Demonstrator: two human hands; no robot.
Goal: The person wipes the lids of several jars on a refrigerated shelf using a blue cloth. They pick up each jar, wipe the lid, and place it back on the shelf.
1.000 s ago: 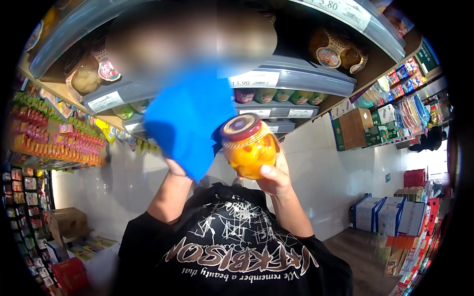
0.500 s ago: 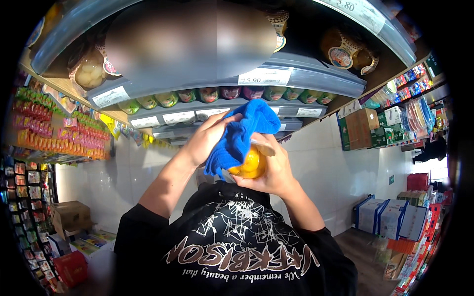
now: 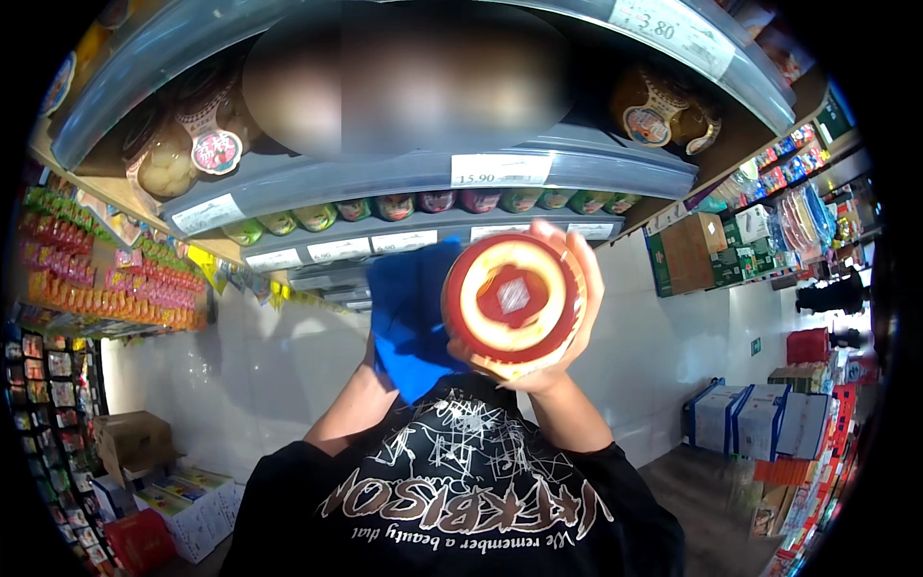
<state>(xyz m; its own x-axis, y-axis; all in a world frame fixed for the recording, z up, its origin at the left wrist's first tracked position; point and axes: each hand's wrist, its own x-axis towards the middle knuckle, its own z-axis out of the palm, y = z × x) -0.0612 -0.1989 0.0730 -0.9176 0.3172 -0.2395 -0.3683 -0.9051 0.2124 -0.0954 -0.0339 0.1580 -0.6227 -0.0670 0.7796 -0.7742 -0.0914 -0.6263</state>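
Note:
A jar (image 3: 514, 298) with a red and cream lid is turned toward me, its lid filling most of its outline and hiding the contents. My right hand (image 3: 584, 332) is closed around the jar's right side, fingers along the rim. At the jar's left, a blue cloth (image 3: 409, 308) hangs spread over my left hand (image 3: 371, 380), against or very near the jar. Only the edge of that hand and the wrist show; its fingers are hidden behind the cloth it holds.
In front of me are grey-edged shelves (image 3: 423, 192) with price tags, holding a fruit jar (image 3: 171, 168) and a row of cans (image 3: 394, 206). Hanging snack packets (image 3: 115, 279) are at left. Cartons (image 3: 687, 255) stand at right, a cardboard box (image 3: 135, 442) lower left.
The jar has been raised and tipped so its lid faces me, with my right hand still around it. My left hand and the cloth have moved left and down, off the jar's top.

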